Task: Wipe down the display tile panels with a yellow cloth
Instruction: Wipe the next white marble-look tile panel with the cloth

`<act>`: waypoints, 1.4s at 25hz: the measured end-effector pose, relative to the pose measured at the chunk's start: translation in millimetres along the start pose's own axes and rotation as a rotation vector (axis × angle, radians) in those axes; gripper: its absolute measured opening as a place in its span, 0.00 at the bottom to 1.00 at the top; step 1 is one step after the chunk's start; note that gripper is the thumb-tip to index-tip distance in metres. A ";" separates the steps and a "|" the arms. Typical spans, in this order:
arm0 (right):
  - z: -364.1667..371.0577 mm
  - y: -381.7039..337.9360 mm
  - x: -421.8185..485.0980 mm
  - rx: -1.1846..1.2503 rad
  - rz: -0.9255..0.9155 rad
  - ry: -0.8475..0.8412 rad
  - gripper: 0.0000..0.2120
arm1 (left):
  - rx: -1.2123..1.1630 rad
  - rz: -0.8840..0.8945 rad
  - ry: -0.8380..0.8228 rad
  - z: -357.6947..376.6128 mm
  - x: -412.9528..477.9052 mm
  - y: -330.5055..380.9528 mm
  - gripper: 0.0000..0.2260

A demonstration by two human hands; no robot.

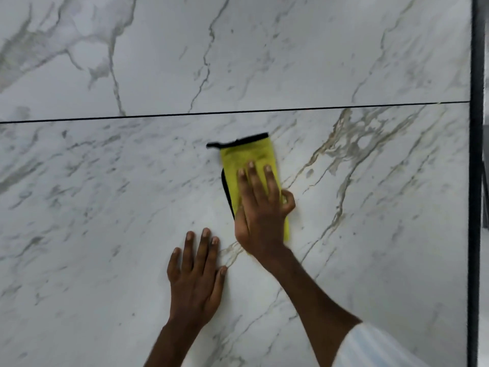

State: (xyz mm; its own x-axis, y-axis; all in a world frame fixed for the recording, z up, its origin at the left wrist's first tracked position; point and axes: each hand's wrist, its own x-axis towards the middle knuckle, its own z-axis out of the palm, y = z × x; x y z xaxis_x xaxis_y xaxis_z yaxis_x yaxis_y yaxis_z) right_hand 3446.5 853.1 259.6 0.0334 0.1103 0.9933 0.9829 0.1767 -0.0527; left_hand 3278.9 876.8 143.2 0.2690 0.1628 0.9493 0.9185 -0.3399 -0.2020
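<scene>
no readable text, labels, brands, numbers or signs anywhere in view

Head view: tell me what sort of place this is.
Probably a tile showroom or display wall: large marble-look tile panels, a thin dark joint between the two, and a dark frame along the right edge.
</scene>
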 end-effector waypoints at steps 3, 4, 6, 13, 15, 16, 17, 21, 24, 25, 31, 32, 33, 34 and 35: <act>-5.8 30.3 -9.9 -0.068 -0.094 -0.002 0.35 | -0.065 -0.046 -0.003 -9.9 6.7 6.8 0.27; -7.2 40.6 6.7 -0.082 -0.079 0.007 0.35 | -0.110 -0.024 0.012 -17.0 15.7 12.6 0.27; -11.8 56.3 62.1 -0.098 -0.011 0.040 0.33 | -0.168 0.047 0.053 -26.5 48.2 23.1 0.28; -14.7 81.7 62.7 -0.115 0.020 0.101 0.31 | 0.004 0.127 0.045 6.1 76.7 30.7 0.31; -10.3 94.9 4.1 -0.098 0.065 0.082 0.31 | 0.039 0.131 0.051 6.2 76.2 29.5 0.32; -10.8 99.4 -23.8 -0.095 0.063 0.061 0.31 | 0.046 0.130 0.053 4.0 77.4 30.2 0.31; -13.9 102.2 -46.5 -0.098 0.051 0.035 0.32 | 0.048 0.131 0.057 2.6 78.4 31.0 0.31; -15.7 114.5 -24.5 -0.114 -0.049 0.031 0.33 | 0.069 0.124 0.036 4.4 76.4 31.7 0.31; -22.3 123.6 76.2 -0.082 -0.013 0.077 0.30 | 0.089 0.079 0.040 4.4 79.5 37.9 0.31; -25.2 127.2 96.2 -0.060 -0.015 0.067 0.31 | 0.072 0.050 0.058 3.5 82.5 44.1 0.30; -21.6 140.1 60.9 0.079 -0.062 0.100 0.32 | 0.134 -0.034 0.099 17.3 132.7 106.0 0.28; -22.8 143.7 43.7 0.097 -0.053 0.079 0.32 | 0.180 -0.058 0.079 20.2 131.0 110.4 0.28; -24.2 146.8 26.4 0.108 -0.052 0.062 0.33 | 0.209 -0.080 0.060 21.1 127.9 110.5 0.27; -25.5 149.7 9.8 0.116 -0.058 0.060 0.33 | 0.218 -0.092 0.048 20.2 124.4 110.2 0.27; -26.2 152.4 -7.1 0.116 -0.056 0.056 0.33 | 0.202 -0.100 0.038 19.6 121.5 112.0 0.27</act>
State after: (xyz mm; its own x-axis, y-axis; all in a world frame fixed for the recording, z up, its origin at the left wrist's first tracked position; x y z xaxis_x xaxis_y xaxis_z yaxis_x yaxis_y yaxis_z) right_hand 3600.8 853.6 247.2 -0.0073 0.0431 0.9990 0.9562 0.2928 -0.0056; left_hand 3420.1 876.7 231.2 0.1665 0.1503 0.9745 0.9804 -0.1310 -0.1473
